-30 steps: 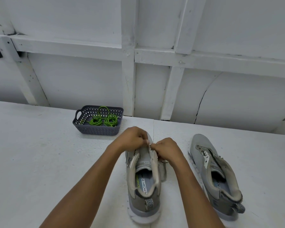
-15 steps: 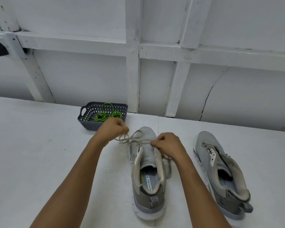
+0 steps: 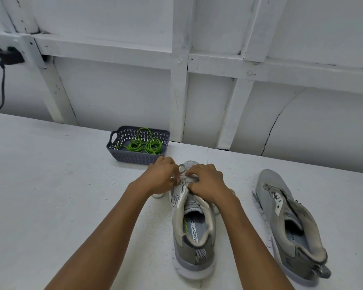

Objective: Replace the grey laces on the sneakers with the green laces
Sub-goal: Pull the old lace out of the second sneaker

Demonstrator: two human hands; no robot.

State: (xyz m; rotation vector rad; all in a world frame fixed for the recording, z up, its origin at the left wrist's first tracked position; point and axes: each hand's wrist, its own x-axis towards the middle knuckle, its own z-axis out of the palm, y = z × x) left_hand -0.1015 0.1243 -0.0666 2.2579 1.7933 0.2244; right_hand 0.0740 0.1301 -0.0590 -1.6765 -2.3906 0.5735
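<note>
Grey mesh sneaker in the middle (image 3: 194,254) is showing "EMORY FOA" on its pale insole (image 3: 195,228), with green "CHE" beside it. The other grey sneaker (image 3: 269,191) is showing just "FO" inside.

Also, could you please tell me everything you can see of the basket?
The basket is a dark grey-blue rectangular tray, plastic by its look, with lattice-pierced walls and a handle cutout at its left end. It stands upright on the white table near the wall. Coiled green laces lie in it. The left hand is just before its near right corner; contact unclear.
</note>
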